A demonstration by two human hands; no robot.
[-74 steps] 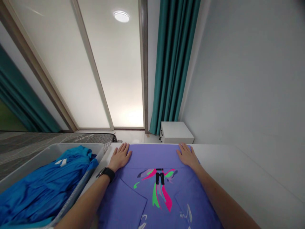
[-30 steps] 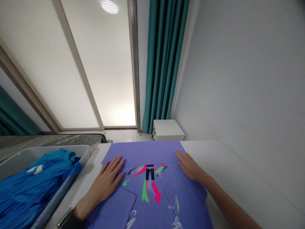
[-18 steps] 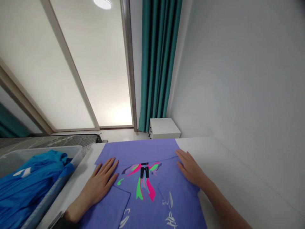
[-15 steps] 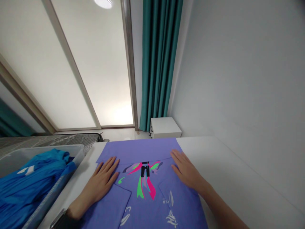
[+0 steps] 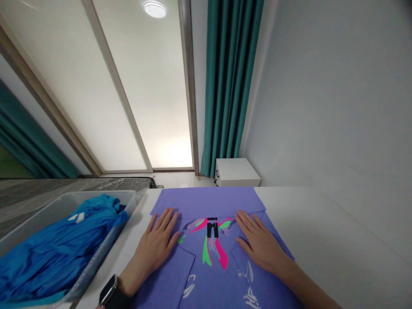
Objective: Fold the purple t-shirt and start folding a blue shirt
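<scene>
A purple garment (image 5: 206,201) with a pink, green and black print and white lettering lies spread on the white table, its parts folded inward in flat layers. My left hand (image 5: 158,238) rests on its left side, palm down with fingers outstretched; a dark smartwatch is on that wrist. On the right side of the print, my right hand (image 5: 259,240) lies flat on the cloth, fingers stretched forward. Neither hand grips the fabric. The garment's near end runs out of view at the bottom.
At the left stands a translucent plastic bin (image 5: 130,201) holding blue clothing (image 5: 74,240). The white table (image 5: 322,240) meets a pale wall (image 5: 337,107) at the right. Beyond the far edge are a small white cabinet (image 5: 238,169), a teal curtain (image 5: 231,86) and frosted sliding doors (image 5: 154,86).
My view has turned slightly left, so the scene sits farther right. On the garment, my right hand has slid inward and a little nearer to me; my left hand stays flat on the left side.
</scene>
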